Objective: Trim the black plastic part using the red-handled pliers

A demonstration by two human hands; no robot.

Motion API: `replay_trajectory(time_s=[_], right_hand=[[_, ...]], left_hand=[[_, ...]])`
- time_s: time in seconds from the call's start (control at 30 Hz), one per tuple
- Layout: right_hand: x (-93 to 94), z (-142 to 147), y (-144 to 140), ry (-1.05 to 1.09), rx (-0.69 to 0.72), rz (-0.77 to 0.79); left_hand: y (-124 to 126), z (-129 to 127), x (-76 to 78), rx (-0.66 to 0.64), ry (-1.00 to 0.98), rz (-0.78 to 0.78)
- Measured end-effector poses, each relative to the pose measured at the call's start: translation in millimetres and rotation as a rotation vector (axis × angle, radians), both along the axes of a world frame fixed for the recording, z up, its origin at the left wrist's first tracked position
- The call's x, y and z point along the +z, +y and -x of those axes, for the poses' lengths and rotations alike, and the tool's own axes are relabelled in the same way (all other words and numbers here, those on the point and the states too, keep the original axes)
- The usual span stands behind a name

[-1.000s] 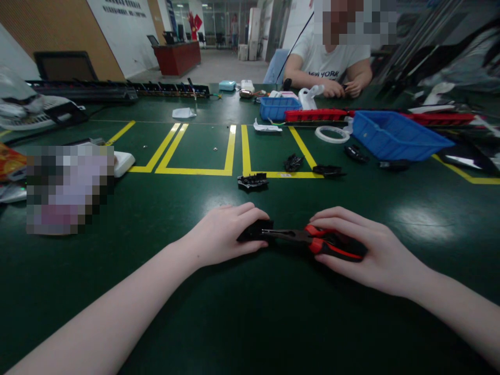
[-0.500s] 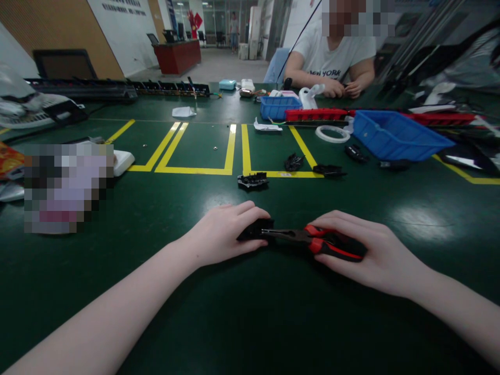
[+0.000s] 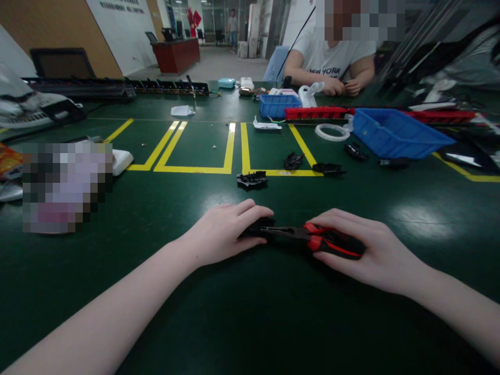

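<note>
My left hand [image 3: 228,229] is closed on a small black plastic part [image 3: 253,229], most of it hidden by the fingers and thumb. In my right hand [image 3: 363,242] are long-nose pliers [image 3: 292,233] with red and black handles. Their jaws point left and reach the black part between my left thumb and fingers; whether they grip it I cannot tell. Just beyond my left hand lies another black plastic piece [image 3: 252,179] with a jagged outline. Farther off rest two more, one black piece [image 3: 294,160] by the yellow tape and a flatter one [image 3: 329,170] to its right.
A large blue bin [image 3: 398,135] and a white tape roll [image 3: 333,132] stand at the back right, near a smaller blue bin [image 3: 279,107]. Yellow tape lines [image 3: 191,170] mark the green table. Across it sits a person in a white shirt [image 3: 332,60]. A pixelated object [image 3: 70,187] lies left.
The pliers and both hands stay almost in place. My left fingers have shifted slightly over the black part, which shows less now. The view has moved a little.
</note>
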State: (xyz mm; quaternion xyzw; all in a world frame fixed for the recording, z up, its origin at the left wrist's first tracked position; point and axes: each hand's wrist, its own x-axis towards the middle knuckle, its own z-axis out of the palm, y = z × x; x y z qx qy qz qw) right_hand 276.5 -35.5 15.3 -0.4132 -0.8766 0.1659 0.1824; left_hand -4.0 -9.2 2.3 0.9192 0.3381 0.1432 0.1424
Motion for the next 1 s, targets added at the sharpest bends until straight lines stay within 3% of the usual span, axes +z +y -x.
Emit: replay_trajectory(time_s=[0.6, 1.0], right_hand=[[-1.9, 1, -3, 0.047, -0.034, -0.066], [-11.5, 1, -2, -0.020, -0.002, -0.124]], left_hand=[[5, 2, 0.6, 0.049, -0.282, 0.250], [5, 1, -2.5, 0.059, -0.267, 0.266]])
